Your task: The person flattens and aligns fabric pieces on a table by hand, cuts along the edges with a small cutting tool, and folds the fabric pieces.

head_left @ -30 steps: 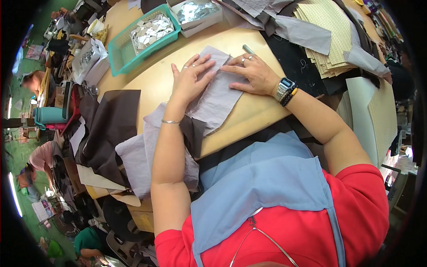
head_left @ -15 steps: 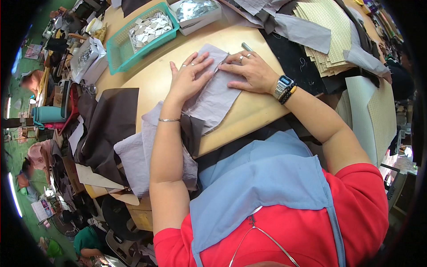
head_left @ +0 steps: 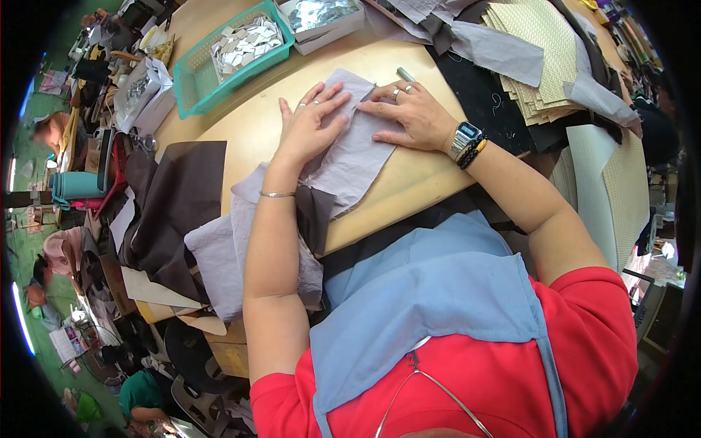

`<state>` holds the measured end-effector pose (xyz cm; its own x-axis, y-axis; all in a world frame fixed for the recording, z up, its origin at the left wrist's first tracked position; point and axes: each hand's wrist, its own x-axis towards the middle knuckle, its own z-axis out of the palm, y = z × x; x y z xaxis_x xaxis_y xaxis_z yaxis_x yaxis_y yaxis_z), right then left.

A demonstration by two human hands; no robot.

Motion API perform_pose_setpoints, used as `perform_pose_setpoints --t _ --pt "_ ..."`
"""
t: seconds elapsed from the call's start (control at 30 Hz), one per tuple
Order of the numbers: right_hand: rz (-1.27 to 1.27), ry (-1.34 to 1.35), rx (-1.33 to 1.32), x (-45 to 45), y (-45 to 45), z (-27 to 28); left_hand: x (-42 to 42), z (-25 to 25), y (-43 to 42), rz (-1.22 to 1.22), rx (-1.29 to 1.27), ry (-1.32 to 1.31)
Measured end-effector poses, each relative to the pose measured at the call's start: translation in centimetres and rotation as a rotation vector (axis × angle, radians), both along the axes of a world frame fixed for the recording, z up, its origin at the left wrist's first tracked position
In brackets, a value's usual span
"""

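Note:
A piece of pale lilac-grey cloth (head_left: pixel 358 164) lies on the wooden tabletop, with a seam or fold running down it. My left hand (head_left: pixel 314 125) rests flat on its left part, fingers spread. On the cloth's upper right edge lies my right hand (head_left: pixel 418 117), its index finger stretched towards the seam and its thumb apart. Just beyond the right fingers, a short grey-green rod (head_left: pixel 404 74) lies partly hidden. Dark brown cloth (head_left: pixel 315 219) shows under the lower left of the lilac piece, beside my left forearm.
A teal plastic basket (head_left: pixel 188 82) with small pale pieces stands at the back left, beside a white box (head_left: pixel 337 36) of shiny pieces. Stacked quilted sheets (head_left: pixel 537 55) and cloth scraps lie at the right. Dark brown cloth (head_left: pixel 186 190) hangs over the table's left side.
The view has shifted very slightly. Both hands stay on the cloth in almost the same place, and the right fingers have moved only a little.

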<state>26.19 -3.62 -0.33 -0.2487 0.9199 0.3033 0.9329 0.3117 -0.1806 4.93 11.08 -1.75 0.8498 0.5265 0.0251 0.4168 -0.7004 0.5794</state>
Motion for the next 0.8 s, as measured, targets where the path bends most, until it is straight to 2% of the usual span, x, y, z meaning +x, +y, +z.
perform_pose_setpoints --t 0.27,0.8 --pt "0.005 -0.002 0.002 -0.1 -0.1 0.1 0.9 0.9 -1.7 0.104 0.002 0.011" --pt "-0.001 -0.041 0.036 -0.1 0.0 -0.2 1.5 1.2 -2.7 0.164 0.066 -0.010"
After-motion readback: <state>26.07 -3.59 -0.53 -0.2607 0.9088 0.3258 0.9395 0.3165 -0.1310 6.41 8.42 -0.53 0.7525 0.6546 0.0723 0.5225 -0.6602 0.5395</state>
